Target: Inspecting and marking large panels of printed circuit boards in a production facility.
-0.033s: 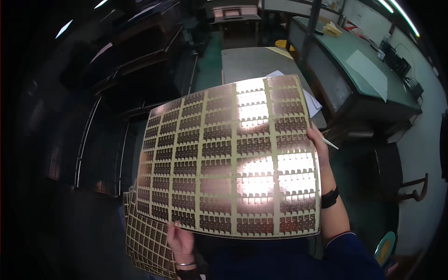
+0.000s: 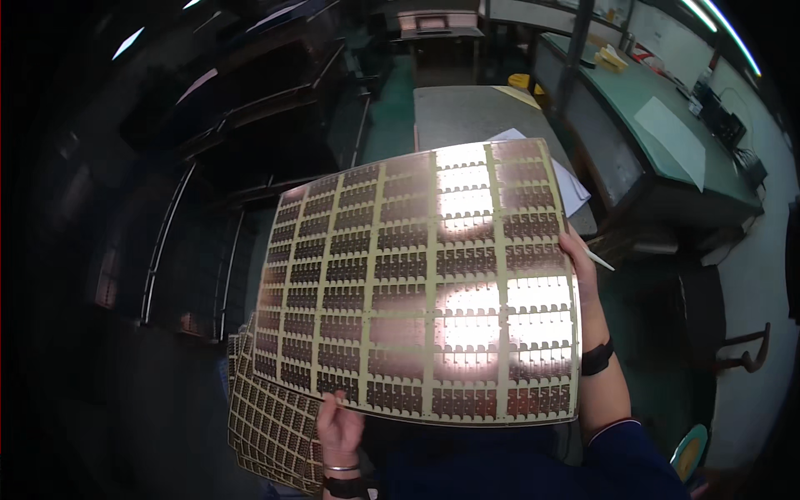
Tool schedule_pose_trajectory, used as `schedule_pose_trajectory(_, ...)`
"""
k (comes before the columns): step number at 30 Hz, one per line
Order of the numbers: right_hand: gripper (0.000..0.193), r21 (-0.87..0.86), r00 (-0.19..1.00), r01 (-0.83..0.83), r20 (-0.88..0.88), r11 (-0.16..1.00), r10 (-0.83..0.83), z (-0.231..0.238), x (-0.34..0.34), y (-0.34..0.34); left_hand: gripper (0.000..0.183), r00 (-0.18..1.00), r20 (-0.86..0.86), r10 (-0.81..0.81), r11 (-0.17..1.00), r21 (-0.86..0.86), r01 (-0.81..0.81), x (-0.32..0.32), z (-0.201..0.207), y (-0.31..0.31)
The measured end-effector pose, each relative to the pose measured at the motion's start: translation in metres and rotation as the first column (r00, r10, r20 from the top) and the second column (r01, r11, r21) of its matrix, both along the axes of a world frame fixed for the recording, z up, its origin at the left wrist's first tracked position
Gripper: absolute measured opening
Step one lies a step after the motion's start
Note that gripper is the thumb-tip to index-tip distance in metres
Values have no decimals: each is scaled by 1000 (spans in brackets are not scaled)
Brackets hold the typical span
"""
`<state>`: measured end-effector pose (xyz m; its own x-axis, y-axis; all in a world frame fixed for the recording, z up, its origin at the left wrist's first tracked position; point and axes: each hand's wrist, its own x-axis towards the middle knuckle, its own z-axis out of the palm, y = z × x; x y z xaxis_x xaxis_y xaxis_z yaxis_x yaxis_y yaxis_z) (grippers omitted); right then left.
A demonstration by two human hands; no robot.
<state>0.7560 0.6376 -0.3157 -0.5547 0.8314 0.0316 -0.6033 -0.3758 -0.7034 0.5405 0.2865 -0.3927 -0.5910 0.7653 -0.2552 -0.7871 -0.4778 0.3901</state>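
Note:
A large rectangular circuit board panel (image 2: 402,283) is held up in front of me, tilted, with rows of coppery pads between pale green strips. Bright light reflects off its right half. My left hand (image 2: 340,427) pinches the lower edge left of the middle, fingertips showing on the face. At the right edge, my right hand (image 2: 581,257) is closed around the panel, its fingers partly hidden behind it. A thin white pen-like stick (image 2: 601,261) pokes out from that hand. Below left lies a stack of similar panels (image 2: 271,429), partly covered by the held one.
Beyond the panel stands a grey table (image 2: 467,117) with white papers (image 2: 572,190) on it. A green-topped bench (image 2: 621,100) runs along the right, bearing a translucent sheet (image 2: 671,142) and dark devices. Dark racks with metal rails (image 2: 167,242) fill the left. A curved chair arm (image 2: 754,350) is at the right.
The whole scene has shifted slightly to the right in view. My left hand has slid a little to the right along the panel's lower edge; the right hand keeps its grip.

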Motion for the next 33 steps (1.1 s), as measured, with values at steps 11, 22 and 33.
schedule_pose_trajectory(11, 48, -49, 971, -208, 110, 977, 213, -31, -6, 16, 18, 934, 158, 321, 947, -59, -316, 41, -6, 4)
schedule_pose_trajectory(22, 47, -6, 934, -169, 319, 986, 163, -30, -19, 4, 19, 682, -139, 718, 675, -96, -731, -38, -92, -154)
schedule_pose_trajectory(33, 41, 157, 871, -156, 488, 975, 61, -42, -28, -2, 40, 906, -170, 388, 534, -760, -371, -63, -138, -109)
